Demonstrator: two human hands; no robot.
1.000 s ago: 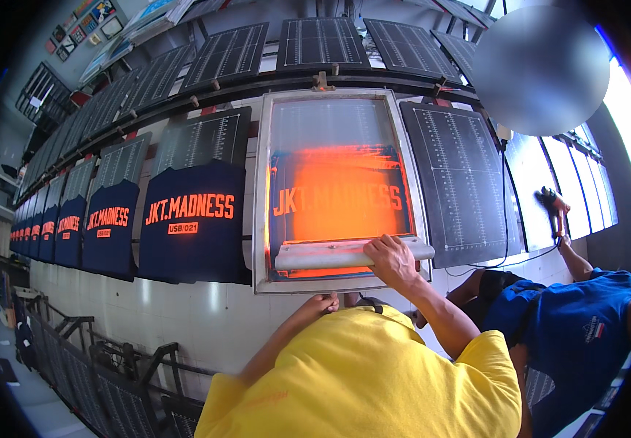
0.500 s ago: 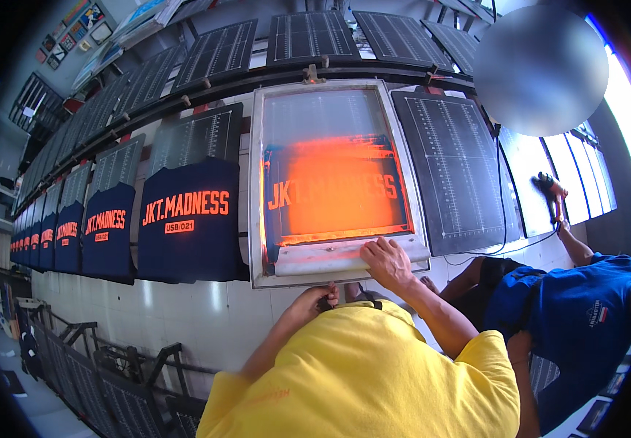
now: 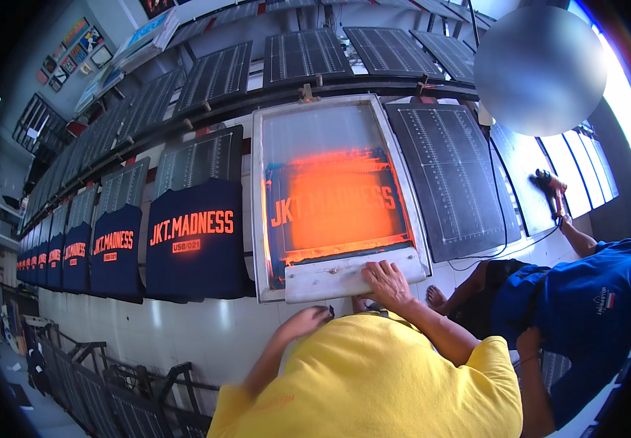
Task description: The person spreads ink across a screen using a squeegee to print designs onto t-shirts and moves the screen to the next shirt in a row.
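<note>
A long, pale squeegee (image 3: 330, 277) lies across the near end of a framed printing screen (image 3: 259, 197). My right hand (image 3: 388, 283) grips the squeegee toward its right end, fingers over its top. Bright orange ink (image 3: 337, 204) covers the middle of the mesh, and block lettering shows through it. Below the screen's near edge, my left hand (image 3: 310, 320) hangs close to my waist, apart from the frame. Its fingers are curled, with something small and dark at their tips that I cannot make out.
Navy shirts with orange lettering (image 3: 193, 241) lie on boards in a row to the left. A bare black board (image 3: 443, 182) stands right of the screen. At the right, a person in blue (image 3: 563, 306) holds an orange-and-black heat gun (image 3: 551, 188) with a trailing cord.
The squeegee has tipped, so more of its broad flat face shows, with my right hand still on it. My left hand has shifted slightly left, away from my waist. The whole view has tilted upward.
</note>
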